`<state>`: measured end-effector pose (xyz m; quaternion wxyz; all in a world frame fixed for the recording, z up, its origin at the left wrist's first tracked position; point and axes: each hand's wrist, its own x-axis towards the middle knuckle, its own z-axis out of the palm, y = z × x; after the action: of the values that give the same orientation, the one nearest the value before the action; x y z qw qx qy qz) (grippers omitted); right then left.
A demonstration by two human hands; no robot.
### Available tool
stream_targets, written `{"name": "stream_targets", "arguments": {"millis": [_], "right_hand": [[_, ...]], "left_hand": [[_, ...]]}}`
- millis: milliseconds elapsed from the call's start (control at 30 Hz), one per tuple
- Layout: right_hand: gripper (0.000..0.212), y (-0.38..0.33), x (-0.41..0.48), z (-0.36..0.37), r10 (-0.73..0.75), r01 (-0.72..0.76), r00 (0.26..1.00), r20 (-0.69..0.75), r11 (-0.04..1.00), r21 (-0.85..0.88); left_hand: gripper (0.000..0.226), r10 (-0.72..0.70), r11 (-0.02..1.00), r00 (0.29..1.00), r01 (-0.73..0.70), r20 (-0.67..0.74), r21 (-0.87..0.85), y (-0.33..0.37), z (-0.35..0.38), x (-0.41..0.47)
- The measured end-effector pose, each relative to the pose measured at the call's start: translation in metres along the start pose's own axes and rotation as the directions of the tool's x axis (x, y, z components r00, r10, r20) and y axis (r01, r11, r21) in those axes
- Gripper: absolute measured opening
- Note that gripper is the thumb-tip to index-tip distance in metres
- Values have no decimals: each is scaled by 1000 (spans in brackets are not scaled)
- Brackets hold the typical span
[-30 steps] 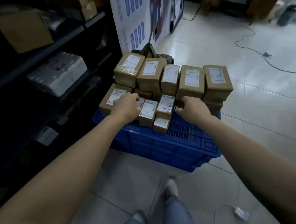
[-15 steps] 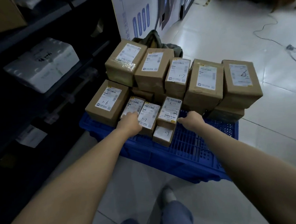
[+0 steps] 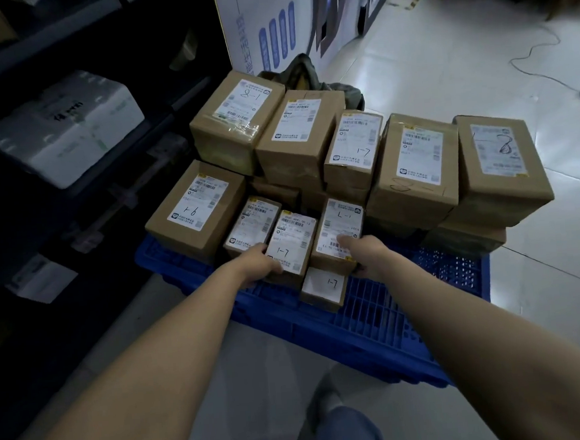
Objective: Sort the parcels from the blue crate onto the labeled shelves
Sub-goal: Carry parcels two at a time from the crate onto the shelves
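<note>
Left hand (image 3: 258,264) curls round small 1-7 parcel (image 3: 292,245) at blue crate (image 3: 373,305) near edge; right hand (image 3: 366,253) pinches neighbouring parcel (image 3: 342,224); stiff cardboard, probably light; grip by side faces

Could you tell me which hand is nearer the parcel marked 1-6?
Left. The left hand, gripping a 1-7 parcel, is close right of the 1-6 parcel; the right hand grips the neighbouring parcel further right.

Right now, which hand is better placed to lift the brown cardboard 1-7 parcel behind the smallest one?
Left. The left hand grips the brown cardboard 1-7 parcel by its corner; the right hand grips its neighbour.
</note>
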<state>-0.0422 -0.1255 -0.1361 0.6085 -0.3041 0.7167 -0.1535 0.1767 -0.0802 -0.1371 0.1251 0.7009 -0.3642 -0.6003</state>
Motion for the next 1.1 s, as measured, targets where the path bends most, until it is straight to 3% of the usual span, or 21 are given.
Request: {"name": "stream_targets", "arguments": {"millis": [133,200,300,467,667,933,1100], "right_hand": [[21,2,4,-1,11,-12,1000,15,997,71],[34,3,3,-2,16,-17,1000,16,997,70],[54,4,-2,-8,29,-29,999,23,999,14],[62,12,-11,-17,46,-42,998,39,996,-81],[65,20,-15,-12,10,-7,999,31,996,-92],[56,25,-5,-11,-11,14,999,36,996,-92],[57,27,-7,-13,3,0,999,47,998,-55]], "left_hand": [[53,-38,974,999,34,-15,-224,-8,5,4],[50,-62,939,998,65,19,-339,-13,10,1],[38,-73,895,996,90,56,-437,-25,21,-4],[17,-4,823,998,38,61,-566,-28,34,-13],[37,-71,787,996,25,-51,-617,-33,42,-19],[36,-35,830,999,36,12,-556,-41,44,-7],[44,18,741,1000,-13,0,-672,-35,44,-11]]}}
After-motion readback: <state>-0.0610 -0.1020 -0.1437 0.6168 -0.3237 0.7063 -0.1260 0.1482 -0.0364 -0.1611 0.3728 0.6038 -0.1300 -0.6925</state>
